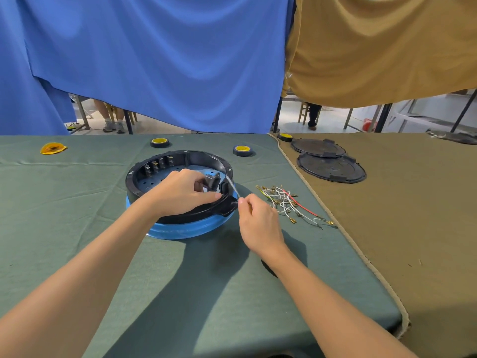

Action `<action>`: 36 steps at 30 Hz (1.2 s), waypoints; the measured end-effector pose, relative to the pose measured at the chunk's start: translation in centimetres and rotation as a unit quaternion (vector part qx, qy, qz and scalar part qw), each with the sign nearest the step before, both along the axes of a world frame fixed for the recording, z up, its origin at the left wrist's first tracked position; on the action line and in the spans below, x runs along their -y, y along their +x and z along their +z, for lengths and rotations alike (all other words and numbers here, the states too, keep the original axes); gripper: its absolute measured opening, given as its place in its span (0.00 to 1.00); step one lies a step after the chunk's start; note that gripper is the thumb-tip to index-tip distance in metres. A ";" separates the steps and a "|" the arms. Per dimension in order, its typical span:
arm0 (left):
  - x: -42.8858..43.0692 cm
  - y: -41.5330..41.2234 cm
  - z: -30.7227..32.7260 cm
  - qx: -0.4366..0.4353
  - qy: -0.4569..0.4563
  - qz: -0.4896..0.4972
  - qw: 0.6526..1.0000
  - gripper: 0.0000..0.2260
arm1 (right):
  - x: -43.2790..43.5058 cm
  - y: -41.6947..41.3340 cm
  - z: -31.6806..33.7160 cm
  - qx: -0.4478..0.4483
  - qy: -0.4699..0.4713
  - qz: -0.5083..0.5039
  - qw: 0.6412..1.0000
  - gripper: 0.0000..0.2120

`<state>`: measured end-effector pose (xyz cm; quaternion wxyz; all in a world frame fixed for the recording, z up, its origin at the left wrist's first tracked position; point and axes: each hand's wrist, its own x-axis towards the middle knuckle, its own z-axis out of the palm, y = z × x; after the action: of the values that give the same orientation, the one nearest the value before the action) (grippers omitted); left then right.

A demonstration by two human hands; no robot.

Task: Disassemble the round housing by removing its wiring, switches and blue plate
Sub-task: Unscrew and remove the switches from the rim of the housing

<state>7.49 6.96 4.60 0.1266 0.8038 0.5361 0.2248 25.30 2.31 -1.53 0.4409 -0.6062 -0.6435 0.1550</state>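
Green tablecloth (pixel 77 228), hanging blue curtain (pixel 154 60)

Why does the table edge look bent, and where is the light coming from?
Head view: the wide-angle lens bows the green table and its edges. Arm shadows fall toward the viewer, so light likely comes from ahead and above. The white wire pinched by the right hand is motion-blurred; the left hand looks sharp.

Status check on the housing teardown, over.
Left hand grips black part inside housing. Right hand pulls white wire out over the rim. Loose wires piled right. Switches remain. Nothing blocking.
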 end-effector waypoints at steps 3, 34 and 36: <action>0.0 0.1 -0.1 -0.001 0.006 0.004 1.000 0.22 | 0.1 -0.1 -0.4 0.035 0.001 0.022 0.999 0.16; 0.2 0.3 -0.4 -0.051 0.005 0.000 0.999 0.14 | -4.0 5.6 4.0 -0.156 -0.122 -0.055 0.979 0.23; 0.1 0.4 -0.5 -0.054 0.006 0.005 0.999 0.12 | -3.9 6.8 3.2 -0.120 -0.151 -0.074 0.978 0.22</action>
<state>7.86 6.89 4.14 0.0915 0.8127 0.5448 0.1852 32.07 6.16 1.64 0.4286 -0.6889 -0.5082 0.2890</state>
